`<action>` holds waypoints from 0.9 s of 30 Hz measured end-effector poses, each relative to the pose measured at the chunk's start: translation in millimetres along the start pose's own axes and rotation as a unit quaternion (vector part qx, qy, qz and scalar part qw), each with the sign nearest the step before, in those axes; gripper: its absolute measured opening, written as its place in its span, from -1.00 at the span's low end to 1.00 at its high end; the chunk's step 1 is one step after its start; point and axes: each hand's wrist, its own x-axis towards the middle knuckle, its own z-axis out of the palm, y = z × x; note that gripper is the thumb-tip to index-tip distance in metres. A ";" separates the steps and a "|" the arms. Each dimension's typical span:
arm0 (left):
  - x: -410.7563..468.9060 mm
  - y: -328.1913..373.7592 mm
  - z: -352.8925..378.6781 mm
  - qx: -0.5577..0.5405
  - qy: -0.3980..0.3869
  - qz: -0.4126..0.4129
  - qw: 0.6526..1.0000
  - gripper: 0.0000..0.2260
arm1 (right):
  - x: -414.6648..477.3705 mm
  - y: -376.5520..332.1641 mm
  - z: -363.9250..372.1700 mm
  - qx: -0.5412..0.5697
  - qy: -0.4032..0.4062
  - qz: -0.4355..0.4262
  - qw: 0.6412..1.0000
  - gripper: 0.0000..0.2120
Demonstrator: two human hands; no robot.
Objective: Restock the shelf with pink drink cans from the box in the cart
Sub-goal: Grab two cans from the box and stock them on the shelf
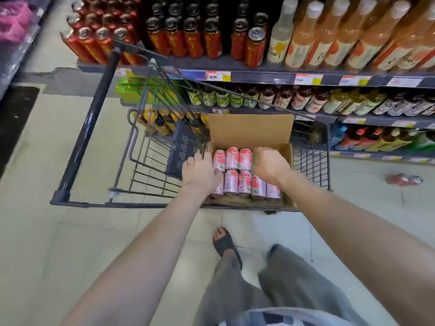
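Where smeared by motion, hard to read: fingertips of the left hand (200,170) dipped in at the left wall of the box (250,130), those of the right hand (270,167) bent down over the far right cans and hidden behind the hand's own back. Cannot tell whether either has hold of a can or only touches the tops. Inside the box, pink drink cans (237,175) standing in two rows, several covered by the hands, labels too blurred to read. Box set in the near right corner of the cart (94,118), far flap upright. Both forearms cut off at the lower edge.

Underneath, a pale tiled floor (58,243), with a dark mat (16,123) at the left edge. Straight ahead beyond the cart, a shelf (259,75) in several tiers, price tags along the rails.

On the top tier, red cans (164,38) at left and tall orange bottles (341,43) at right; one tier down, small bottles (282,97), partly behind the cart's wire. To the right on the floor, a crushed red thing (403,180), well apart from the cart. Near the cart's close rim, a sandalled foot (227,245) and grey trousers (282,278). At the upper left, pink wrapped packs (16,22).
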 end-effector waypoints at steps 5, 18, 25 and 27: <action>41.3 -12.5 12.9 -0.009 -0.038 0.012 0.999 -0.54 | 18.6 -4.6 11.5 0.027 -0.009 0.014 0.999 -0.92; 136.9 6.8 76.1 -0.181 -0.213 -0.058 0.958 -0.55 | 121.3 56.7 52.2 0.073 -0.128 0.183 0.972 -0.58; 201.9 27.5 120.2 -0.221 -0.188 -0.114 0.950 -0.50 | 199.7 99.8 77.7 0.150 -0.116 0.231 0.954 -0.62; 217.9 35.1 139.9 -0.211 -0.184 -0.104 0.954 -0.54 | 222.6 113.2 93.3 0.174 -0.093 0.253 0.947 -0.63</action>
